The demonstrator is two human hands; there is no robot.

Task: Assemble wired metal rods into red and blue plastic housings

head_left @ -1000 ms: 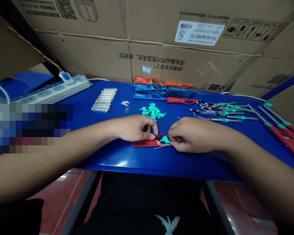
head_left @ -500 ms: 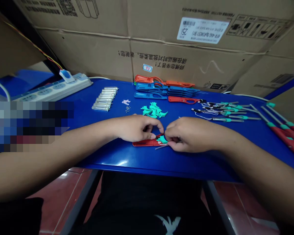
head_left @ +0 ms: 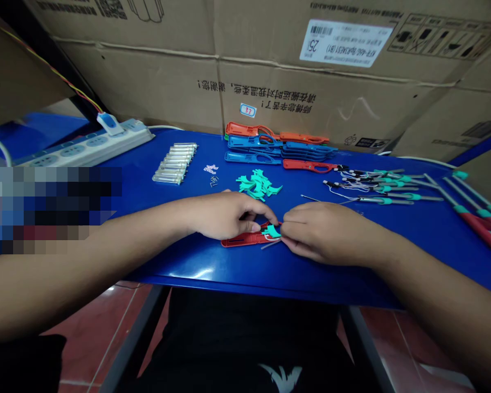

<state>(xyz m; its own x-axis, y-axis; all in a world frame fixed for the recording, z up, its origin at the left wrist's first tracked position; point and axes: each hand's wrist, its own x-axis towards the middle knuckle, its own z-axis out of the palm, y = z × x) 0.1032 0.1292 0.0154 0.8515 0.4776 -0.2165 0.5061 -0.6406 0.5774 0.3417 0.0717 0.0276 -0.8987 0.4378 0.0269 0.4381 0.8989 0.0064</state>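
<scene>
red plastic casing (head_left: 243, 239) with teal insert (head_left: 272, 232)

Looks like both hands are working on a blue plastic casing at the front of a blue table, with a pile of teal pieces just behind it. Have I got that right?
Not quite: the plastic casing between the left hand and right hand is red, not blue, as the head view shows. The rest holds: it lies on the blue table, with the pile of teal pieces behind it.
</scene>
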